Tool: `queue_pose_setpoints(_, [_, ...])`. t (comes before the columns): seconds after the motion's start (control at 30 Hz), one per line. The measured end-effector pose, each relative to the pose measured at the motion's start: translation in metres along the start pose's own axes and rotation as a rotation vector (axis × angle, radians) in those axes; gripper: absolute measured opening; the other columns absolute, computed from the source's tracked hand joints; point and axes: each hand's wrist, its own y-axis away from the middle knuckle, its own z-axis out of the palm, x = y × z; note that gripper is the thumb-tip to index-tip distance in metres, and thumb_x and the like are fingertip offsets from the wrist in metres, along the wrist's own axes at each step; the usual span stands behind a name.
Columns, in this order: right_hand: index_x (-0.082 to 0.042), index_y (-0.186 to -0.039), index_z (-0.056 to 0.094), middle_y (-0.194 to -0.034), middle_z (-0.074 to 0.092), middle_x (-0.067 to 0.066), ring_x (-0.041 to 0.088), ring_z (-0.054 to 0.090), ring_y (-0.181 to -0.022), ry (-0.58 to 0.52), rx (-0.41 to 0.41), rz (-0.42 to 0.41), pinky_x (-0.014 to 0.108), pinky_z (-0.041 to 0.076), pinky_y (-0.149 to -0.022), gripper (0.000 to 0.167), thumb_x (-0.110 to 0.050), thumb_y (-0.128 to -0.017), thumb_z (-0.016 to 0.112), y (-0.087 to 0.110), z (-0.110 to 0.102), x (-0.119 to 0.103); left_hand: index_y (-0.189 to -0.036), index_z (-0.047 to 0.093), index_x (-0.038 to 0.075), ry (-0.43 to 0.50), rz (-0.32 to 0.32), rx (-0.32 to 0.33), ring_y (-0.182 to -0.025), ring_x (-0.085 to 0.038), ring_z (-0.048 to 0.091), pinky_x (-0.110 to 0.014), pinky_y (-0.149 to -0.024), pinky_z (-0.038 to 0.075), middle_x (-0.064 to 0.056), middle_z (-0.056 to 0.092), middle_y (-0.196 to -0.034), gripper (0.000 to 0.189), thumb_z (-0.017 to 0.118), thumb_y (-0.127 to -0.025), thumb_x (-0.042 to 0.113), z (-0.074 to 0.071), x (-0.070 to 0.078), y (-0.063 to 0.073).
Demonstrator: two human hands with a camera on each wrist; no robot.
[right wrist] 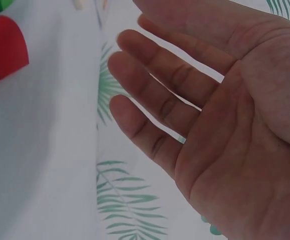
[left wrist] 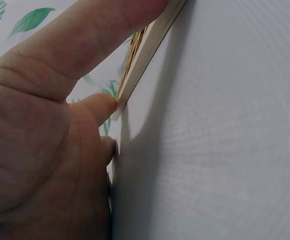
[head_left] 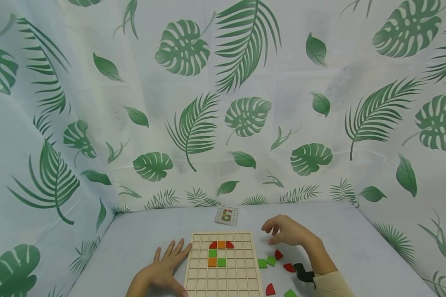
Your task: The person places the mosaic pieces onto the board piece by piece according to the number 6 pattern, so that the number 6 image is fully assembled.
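i have the wooden grid board (head_left: pixel 204 274) lying flat in the near middle of the table (head_left: pixel 134 231), its near edge cut off in my head view. toward its far side, a left red quarter-round (head_left: pixel 213 245), an orange square (head_left: pixel 221 244) and a right red quarter-round (head_left: pixel 229 245) make one row; under the left one comes a green square (head_left: pixel 212 253), then a second orange square (head_left: pixel 212 262) with a second green square (head_left: pixel 221 262) to its right.

on the board's left, i see the left hand (head_left: pixel 165 266) with its fingers spread wide; it grips nothing, and its thumb and a fingertip rest at the board's left edge. the right hand (head_left: pixel 288 231) hangs to the right of the board, fingers loosely bent and a little apart, with nothing in them.

nearer than that hand, i count loose pieces: a green tile (head_left: pixel 262 263) just beside the board's right edge, another green tile (head_left: pixel 271 260) next to it, then red pieces (head_left: pixel 278 254) and, nearest, one more green tile (head_left: pixel 291 293). a black object (head_left: pixel 303 273) shows by the right forearm, above a beige sleeve (head_left: pixel 332 284).

beyond the board lies a small card (head_left: pixel 226 215) printed with a coloured grid pattern; behind it, a leaf-print curtain (head_left: pixel 267 82) closes off the far side.
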Motion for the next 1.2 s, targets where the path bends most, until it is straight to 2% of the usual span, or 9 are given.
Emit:
queue_pose_setpoints(0.23, [-0.007, -0.109, 0.078, -0.106, 0.075, 0.011, 0.03, 0.066, -0.095, -0.015, -0.021, 0.009, 0.04, 0.057, -0.073, 0.032, -0.001, -0.079, 0.086, 0.002, -0.004, 0.007, -0.167, 0.022, 0.025, 0.003, 0.002, 0.004, -0.159, -0.051, -0.007, -0.084, -0.111, -0.014, -0.018, 0.005, -0.176, 0.139, 0.095, -0.055, 0.062, 0.001, -0.001, 0.0])
queue_pose_setpoints(0.37, [-0.009, -0.101, 0.079, -0.099, 0.074, 0.007, 0.023, 0.064, -0.088, -0.005, -0.069, 0.035, 0.039, 0.053, -0.07, 0.028, 0.0, -0.075, 0.087, 0.003, -0.004, 0.014, -0.167, 0.022, 0.025, 0.001, -0.001, 0.005, -0.159, -0.051, -0.007, -0.084, -0.111, -0.014, -0.018, 0.005, -0.175, 0.14, 0.096, -0.054, 0.063, 0.001, -0.001, 0.0])
queue_pose_setpoints(0.53, [-0.011, -0.093, 0.079, -0.094, 0.073, 0.005, 0.022, 0.062, -0.079, -0.017, -0.134, 0.063, 0.038, 0.049, -0.067, 0.026, 0.002, -0.072, 0.087, 0.005, -0.001, 0.02, -0.167, 0.022, 0.024, 0.004, 0.003, 0.004, -0.159, -0.051, -0.007, -0.084, -0.111, -0.014, -0.019, 0.005, -0.175, 0.141, 0.095, -0.054, 0.063, 0.001, -0.001, 0.0])
queue_pose_setpoints(0.93, [-0.01, -0.09, 0.08, -0.089, 0.074, 0.005, 0.02, 0.063, -0.077, -0.066, -0.216, 0.026, 0.035, 0.05, -0.067, 0.028, 0.006, -0.069, 0.088, 0.003, 0.002, 0.031, -0.167, 0.021, 0.025, 0.005, 0.01, 0.005, -0.159, -0.051, -0.007, -0.084, -0.111, -0.014, -0.018, 0.004, -0.176, 0.141, 0.095, -0.054, 0.065, 0.001, -0.002, 0.0])
queue_pose_setpoints(1.2, [-0.008, -0.084, 0.076, -0.081, 0.072, 0.004, 0.017, 0.06, -0.071, -0.07, -0.218, 0.047, 0.032, 0.05, -0.062, 0.026, 0.01, -0.068, 0.087, -0.001, 0.01, 0.036, -0.167, 0.022, 0.026, -0.003, -0.01, 0.008, -0.16, -0.05, -0.006, -0.084, -0.112, -0.012, -0.017, 0.006, -0.176, 0.141, 0.094, -0.053, 0.068, 0.001, -0.001, 0.0])
